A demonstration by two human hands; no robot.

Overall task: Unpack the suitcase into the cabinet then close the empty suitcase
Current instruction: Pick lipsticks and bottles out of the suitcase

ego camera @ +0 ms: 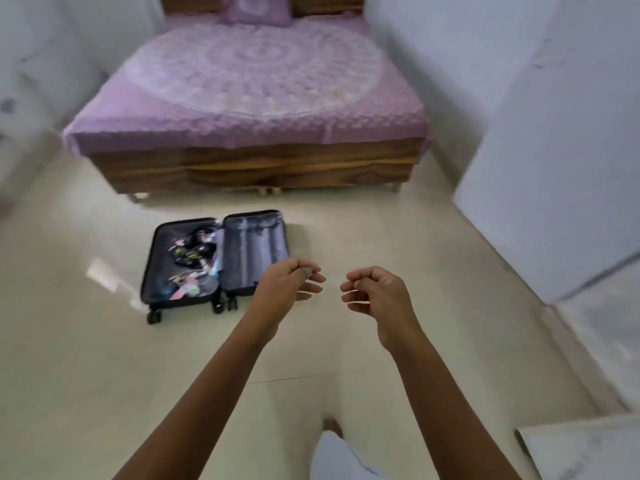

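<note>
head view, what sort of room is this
Most likely a bedroom: a wooden bed with a purple cover and pillow at the far end, an open suitcase on the floor before it.

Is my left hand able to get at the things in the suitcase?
Probably, after bending down: the suitcase lies open on the floor, nothing covers the things in its left half, and your left hand looks empty.
</note>
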